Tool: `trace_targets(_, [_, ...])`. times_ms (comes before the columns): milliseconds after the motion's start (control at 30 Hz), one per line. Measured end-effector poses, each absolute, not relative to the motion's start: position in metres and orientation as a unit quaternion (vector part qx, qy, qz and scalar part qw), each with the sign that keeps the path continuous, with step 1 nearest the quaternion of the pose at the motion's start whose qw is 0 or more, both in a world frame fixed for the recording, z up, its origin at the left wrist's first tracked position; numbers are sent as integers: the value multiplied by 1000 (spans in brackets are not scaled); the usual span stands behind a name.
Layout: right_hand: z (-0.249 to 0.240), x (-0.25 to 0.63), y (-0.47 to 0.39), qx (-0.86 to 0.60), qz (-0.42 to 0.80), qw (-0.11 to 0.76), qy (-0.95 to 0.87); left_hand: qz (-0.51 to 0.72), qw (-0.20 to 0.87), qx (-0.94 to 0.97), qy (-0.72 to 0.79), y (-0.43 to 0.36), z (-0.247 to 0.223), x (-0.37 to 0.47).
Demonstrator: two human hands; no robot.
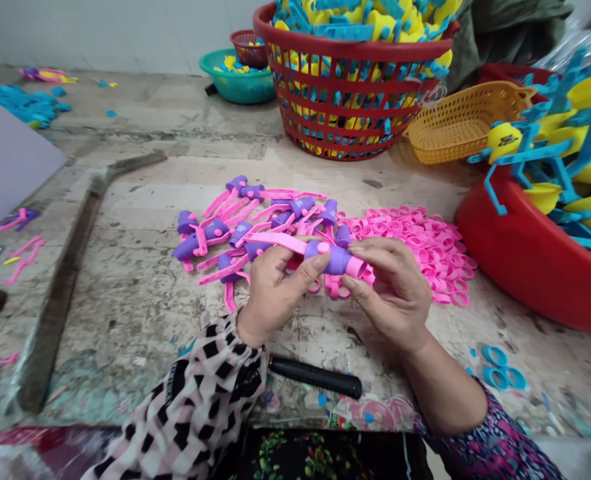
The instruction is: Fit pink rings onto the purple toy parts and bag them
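Observation:
My left hand (280, 287) is closed round a purple cup-shaped piece (332, 259) with a pink arm (275, 239) pointing left. A pink ring (356, 267) sits at the purple piece's right end. Beside that ring is my right hand (398, 290), its thumb and fingers apart, fingertips close to the ring; whether they touch it is hard to tell. Behind my hands lie a pile of purple and pink pieces (215, 229) and, to its right, a heap of pink rings (430, 250). A black handle (315, 377) rests on the table below my hands.
A red basket (345, 87) of blue and yellow pieces stands at the back, beside a yellow basket (465, 123) and a green bowl (245, 87). A red tub (525, 267) is at the right, near blue rings (496, 378). A long bar (65, 287) lies left.

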State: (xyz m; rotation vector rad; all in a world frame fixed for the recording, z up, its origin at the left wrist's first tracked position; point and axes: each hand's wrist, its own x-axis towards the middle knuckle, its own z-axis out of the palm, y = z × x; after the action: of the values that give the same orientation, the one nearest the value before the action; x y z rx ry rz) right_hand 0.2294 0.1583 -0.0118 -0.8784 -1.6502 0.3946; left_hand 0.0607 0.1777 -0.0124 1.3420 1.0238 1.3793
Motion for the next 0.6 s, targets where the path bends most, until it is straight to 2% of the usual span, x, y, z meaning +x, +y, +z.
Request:
trace_targets(300, [-1,241,160,-394,249,584,-665,554,481,554,394,174,-8,62])
trace_targets(433, [0,243,163,-383,346,627,-583,519,488,590,379,172,-7,60])
trace_targets(600, [2,245,167,-368,485,625,-488,489,542,591,344,172,-6,59])
